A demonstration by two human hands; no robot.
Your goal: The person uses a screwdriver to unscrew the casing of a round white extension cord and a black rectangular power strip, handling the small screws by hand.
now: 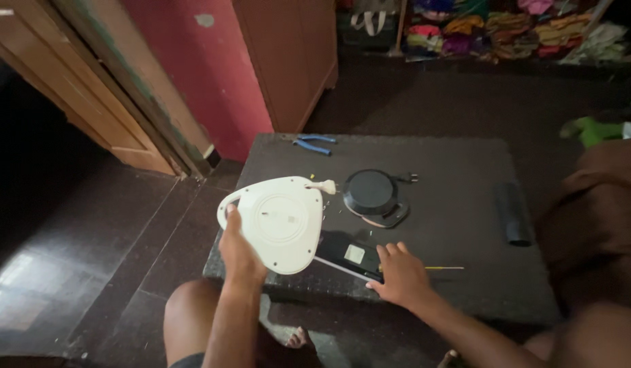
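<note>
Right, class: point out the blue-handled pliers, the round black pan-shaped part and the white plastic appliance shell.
Blue-handled pliers (314,144), head view, on the handles.
Round black pan-shaped part (370,191), head view, on its centre.
White plastic appliance shell (281,221), head view, on its flat round face.

We see our own two arms bare from wrist to elbow, with no sleeves, watch, rings or bands on them. Our left hand (239,251) and right hand (399,276) are ungloved, the nails short. Below the near edge of the dark table (465,272), our knees are bare, and a dark hem of shorts shows at the left thigh. Under that same table edge our feet are bare too, the toes uncovered, with no sandals or socks.
</note>
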